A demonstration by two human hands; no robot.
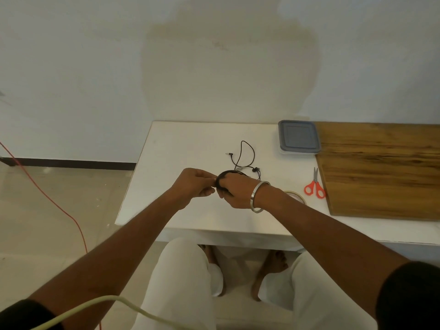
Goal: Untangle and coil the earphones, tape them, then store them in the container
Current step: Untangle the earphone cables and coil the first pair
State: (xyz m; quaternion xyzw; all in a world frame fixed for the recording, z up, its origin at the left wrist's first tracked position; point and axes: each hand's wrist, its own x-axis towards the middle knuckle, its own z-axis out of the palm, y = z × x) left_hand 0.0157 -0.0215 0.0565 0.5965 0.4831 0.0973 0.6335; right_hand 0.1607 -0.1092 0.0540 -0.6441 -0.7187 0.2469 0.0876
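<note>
Black earphones (247, 153) are partly coiled: several loops wrap round the fingers of my right hand (237, 190), which holds the coil above the white table (190, 144). My left hand (195, 184) pinches the cord at the coil's left edge. The loose end with the jack plug and an earbud trails on the table behind my hands. A tape roll (296, 195) lies just behind my right wrist, partly hidden by it. The grey-lidded container (298, 136) stands shut at the table's back right.
Orange-handled scissors (314, 185) lie right of the tape, beside a wooden board (381, 170) covering the table's right side. A red cable (47, 196) runs across the floor at left. My knees are under the table's front edge.
</note>
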